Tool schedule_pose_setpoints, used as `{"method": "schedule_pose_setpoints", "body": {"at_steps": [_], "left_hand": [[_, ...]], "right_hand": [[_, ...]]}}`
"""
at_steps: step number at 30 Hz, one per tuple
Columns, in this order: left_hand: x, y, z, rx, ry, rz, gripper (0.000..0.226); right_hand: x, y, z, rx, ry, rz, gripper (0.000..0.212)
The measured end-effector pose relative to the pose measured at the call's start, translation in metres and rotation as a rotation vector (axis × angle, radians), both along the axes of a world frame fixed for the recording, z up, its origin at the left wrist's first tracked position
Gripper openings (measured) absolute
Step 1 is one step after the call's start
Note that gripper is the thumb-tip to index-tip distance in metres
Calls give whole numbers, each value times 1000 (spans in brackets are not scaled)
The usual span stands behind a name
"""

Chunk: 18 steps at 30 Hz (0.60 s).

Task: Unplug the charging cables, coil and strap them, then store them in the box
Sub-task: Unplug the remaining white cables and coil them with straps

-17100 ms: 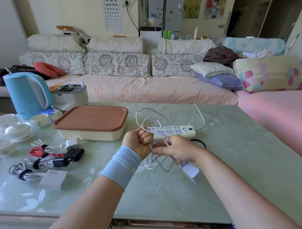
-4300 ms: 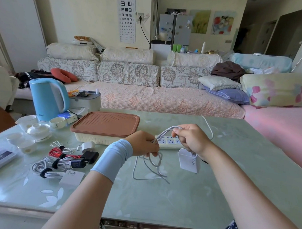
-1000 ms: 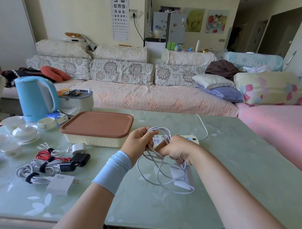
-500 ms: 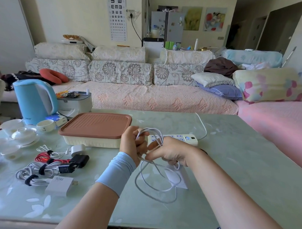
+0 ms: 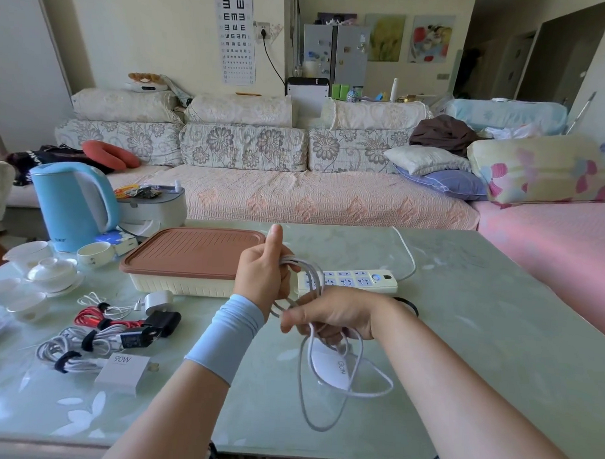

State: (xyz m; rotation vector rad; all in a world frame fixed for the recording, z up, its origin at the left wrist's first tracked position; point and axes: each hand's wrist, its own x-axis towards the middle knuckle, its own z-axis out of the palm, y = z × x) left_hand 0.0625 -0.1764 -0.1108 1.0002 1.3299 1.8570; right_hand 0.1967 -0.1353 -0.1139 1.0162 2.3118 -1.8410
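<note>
White cable (image 5: 301,390), beside the box (image 5: 190,256): judged light, limp, springy, weighted by its charger (image 5: 330,367). Left hand (image 5: 263,274) clasps the gathered loops; right hand (image 5: 329,316) pinches a loose strand. Probably best gripped at the gather.

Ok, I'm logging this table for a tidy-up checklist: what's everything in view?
white cable: one, white, loosely looped, held in both hands
charger brick: one, white, among the lower loops
power strip: one, white, behind the hands
box: one, cream, brown lid on, left of the strip
strapped cables: several, white and red, front left
90W charger: one, white, front left
kettle: one, blue, far left
tea cups: several, white, left edge
black strap: one, black, beside the right wrist
table: one, pale green
left hand: grips the coil, thumb up
right hand: holds the loops
</note>
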Motion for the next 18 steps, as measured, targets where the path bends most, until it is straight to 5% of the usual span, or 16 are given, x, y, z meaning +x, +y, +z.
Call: {"method": "schedule_pose_setpoints", "body": {"at_steps": [8, 14, 18], "left_hand": [[-24, -4, 3, -158, 100, -114, 66], [-26, -4, -2, -160, -252, -160, 34], [-29, -8, -11, -262, -471, -430, 79]], "right_hand": [[-3, -9, 7, 140, -184, 164, 12], [-4, -3, 1, 111, -34, -14, 27], [-1, 3, -7, 55, 86, -168, 27]]}}
